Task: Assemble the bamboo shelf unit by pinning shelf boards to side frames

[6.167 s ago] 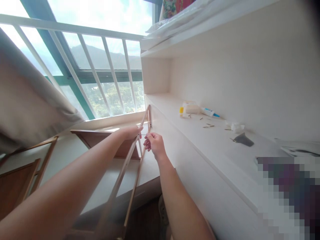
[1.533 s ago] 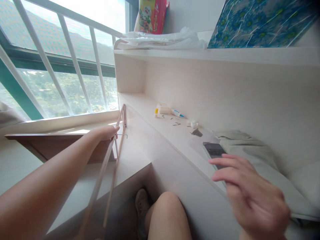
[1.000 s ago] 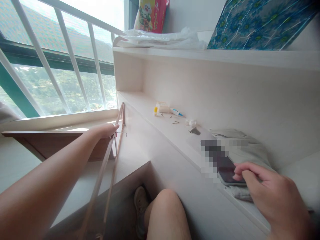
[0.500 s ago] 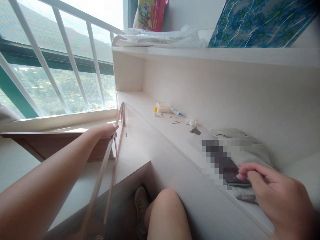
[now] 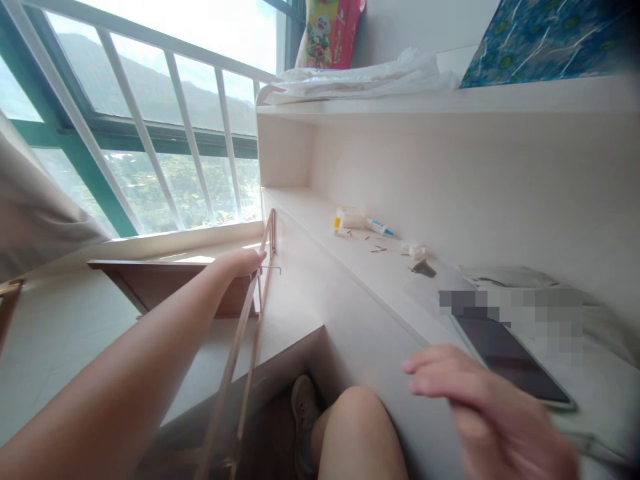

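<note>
My left hand (image 5: 249, 262) is closed around the upper part of a slim brown frame (image 5: 243, 319) that leans beside the white drawer front. A thin L-shaped hex key (image 5: 274, 269) sticks out sideways just by those fingers; whether they also touch it is hidden. My right hand (image 5: 493, 407), slightly blurred, hovers in front of the shelf with its fingers stretched out and nothing visible in them. Behind it a dark-screened phone (image 5: 515, 363) lies against folded grey-green cloth (image 5: 597, 363). Several small screws or pins (image 5: 379, 249) are scattered farther along the shelf.
On the white shelf (image 5: 320, 212) lie a blue-tipped tube (image 5: 381, 228), a yellow-capped bottle (image 5: 337, 225), crumpled white scraps (image 5: 414, 251) and a dark grey piece (image 5: 424, 268). A brown board (image 5: 165, 283) stands behind my left arm. White railings (image 5: 187, 127) line the window. My knee (image 5: 364, 427) is below.
My right hand has moved left, off the phone area, and its fingers have straightened. The view has turned slightly left. My left hand keeps its hold on the frame.
</note>
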The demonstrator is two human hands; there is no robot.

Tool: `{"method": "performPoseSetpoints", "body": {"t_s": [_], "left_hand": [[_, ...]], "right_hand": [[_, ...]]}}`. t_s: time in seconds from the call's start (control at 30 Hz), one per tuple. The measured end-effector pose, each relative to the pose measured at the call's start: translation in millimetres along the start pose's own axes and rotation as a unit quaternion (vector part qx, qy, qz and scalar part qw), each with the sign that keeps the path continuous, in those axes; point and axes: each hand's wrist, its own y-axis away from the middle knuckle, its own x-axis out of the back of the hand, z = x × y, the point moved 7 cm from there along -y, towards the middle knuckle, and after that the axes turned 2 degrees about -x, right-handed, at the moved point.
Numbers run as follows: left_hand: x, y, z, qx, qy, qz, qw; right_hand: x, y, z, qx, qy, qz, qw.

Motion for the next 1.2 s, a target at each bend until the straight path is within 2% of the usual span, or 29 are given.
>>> {"method": "performPoseSetpoints", "body": {"t_s": [0.03,0.1,0.2,0.3,0.37,0.43,0.57,0.77,0.9,0.97,1.07,1.2], "left_hand": [[0.0,1,1,-0.001,-0.003,0.001,1.000],[-0.2,2,1,-0.002,-0.009,0.004,1.000],[-0.7,4,3,-0.001,-0.019,0.007,1.000],[-0.6,5,5,-0.001,-0.031,0.006,1.000],[-0.3,7,5,-0.001,-0.040,0.005,0.999],[-0.3,7,6,-0.001,-0.047,0.004,0.999],[-1.9,6,4,0.005,-0.054,-0.001,0.999],[-3.1,4,2,0.019,-0.051,-0.001,0.998],[-3.2,4,2,0.015,-0.050,-0.002,0.999],[-3.6,4,1,0.015,-0.048,-0.003,0.999],[-4.1,4,2,0.016,-0.046,-0.004,0.999],[-3.9,7,4,0.014,-0.045,-0.005,0.999]], "right_hand": [[-33,-4,2,-0.018,-0.061,-0.045,0.997],[-99,-12,22,-0.112,-0.137,-0.108,0.978],[-185,-23,71,-0.256,-0.225,-0.106,0.934],[-247,-37,107,-0.293,-0.250,-0.111,0.916],[-273,-48,118,-0.287,-0.236,-0.125,0.920],[-287,-59,120,-0.263,-0.217,-0.128,0.931],[-299,-75,120,-0.230,-0.216,-0.124,0.941],[-309,-82,125,-0.255,-0.284,-0.127,0.915],[-307,-85,127,-0.245,-0.230,-0.129,0.933],[-310,-85,129,-0.252,-0.231,-0.133,0.930],[-319,-83,132,-0.291,-0.307,-0.133,0.896],[-331,-78,130,-0.355,-0.420,-0.144,0.822]]}}
